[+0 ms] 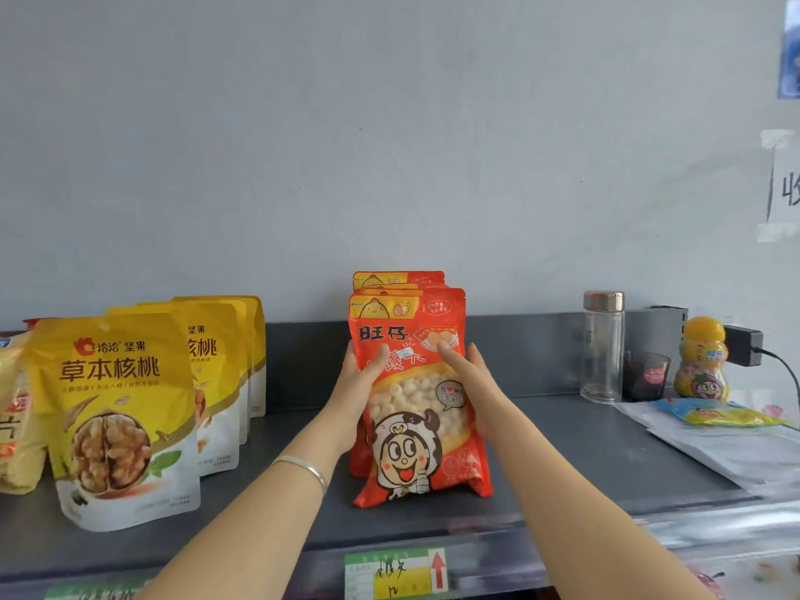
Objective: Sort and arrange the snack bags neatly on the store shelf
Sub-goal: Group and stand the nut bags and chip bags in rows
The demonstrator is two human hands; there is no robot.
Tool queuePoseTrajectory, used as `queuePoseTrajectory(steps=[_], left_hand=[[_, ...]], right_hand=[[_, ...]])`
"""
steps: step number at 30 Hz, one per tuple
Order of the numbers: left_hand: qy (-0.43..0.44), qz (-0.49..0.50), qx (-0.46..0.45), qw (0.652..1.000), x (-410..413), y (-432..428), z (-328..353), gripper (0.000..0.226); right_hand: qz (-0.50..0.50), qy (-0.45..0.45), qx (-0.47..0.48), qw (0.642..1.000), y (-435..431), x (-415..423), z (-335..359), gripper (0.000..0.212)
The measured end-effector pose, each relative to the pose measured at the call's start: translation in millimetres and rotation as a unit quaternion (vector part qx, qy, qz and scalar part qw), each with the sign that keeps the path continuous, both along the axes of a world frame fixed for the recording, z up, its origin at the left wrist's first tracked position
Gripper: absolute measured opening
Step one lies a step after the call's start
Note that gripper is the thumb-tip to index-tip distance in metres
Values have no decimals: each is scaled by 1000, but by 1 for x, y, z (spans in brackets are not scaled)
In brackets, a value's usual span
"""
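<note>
A row of red snack bags [417,430] stands upright in the middle of the dark grey shelf [281,504], one behind another. My left hand [359,383] grips the left edge of the front red bag, thumb on its face. My right hand [469,374] holds the bag's right side, with the thumb laid across its front. To the left stands a row of yellow walnut bags [117,409], the front one nearest the shelf edge.
More snack bags [13,409] sit at the far left. On the right stand a clear glass bottle [602,346], a yellow candy jar [701,359] and a black power adapter [742,345]; flat plastic packets [727,435] lie there. A price tag [396,571] hangs on the shelf's front edge.
</note>
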State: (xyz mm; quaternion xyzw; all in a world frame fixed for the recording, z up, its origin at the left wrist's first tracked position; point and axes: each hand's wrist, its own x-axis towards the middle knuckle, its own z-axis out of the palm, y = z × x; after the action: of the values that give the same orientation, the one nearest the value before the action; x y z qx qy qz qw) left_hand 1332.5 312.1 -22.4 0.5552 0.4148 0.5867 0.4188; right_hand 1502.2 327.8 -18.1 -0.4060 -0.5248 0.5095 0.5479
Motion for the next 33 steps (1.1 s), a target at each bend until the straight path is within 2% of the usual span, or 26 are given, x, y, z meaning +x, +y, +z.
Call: queuePoseTrajectory(steps=[2, 5, 11, 16, 20, 24, 28, 30, 33], left_hand=[[-24, -12, 5, 1000, 1, 7, 2, 59], [-49, -25, -11, 998, 0, 13, 0, 47], [-57, -4, 30, 998, -15, 21, -1, 43], [-10, -21, 31, 999, -20, 22, -6, 59], [13, -6, 36, 999, -16, 22, -8, 58], [38, 17, 34, 999, -12, 20, -7, 68], [33, 20, 42, 998, -14, 10, -4, 66], [39, 31, 51, 997, -16, 4, -5, 80], [57, 54, 36, 996, -22, 6, -17, 101]], right_hand=[[39, -7, -2, 999, 4, -2, 0, 81], [70, 8, -12, 997, 9, -7, -2, 55], [95, 34, 1, 995, 8, -24, -6, 51], [82, 39, 0, 996, 12, -24, -6, 47], [69, 29, -10, 997, 17, -21, -3, 37], [67, 13, -7, 998, 16, -17, -3, 37], [69, 0, 27, 997, 10, -17, -2, 41], [53, -16, 49, 997, 4, -15, -3, 46], [-24, -39, 55, 997, -2, -14, -8, 51]])
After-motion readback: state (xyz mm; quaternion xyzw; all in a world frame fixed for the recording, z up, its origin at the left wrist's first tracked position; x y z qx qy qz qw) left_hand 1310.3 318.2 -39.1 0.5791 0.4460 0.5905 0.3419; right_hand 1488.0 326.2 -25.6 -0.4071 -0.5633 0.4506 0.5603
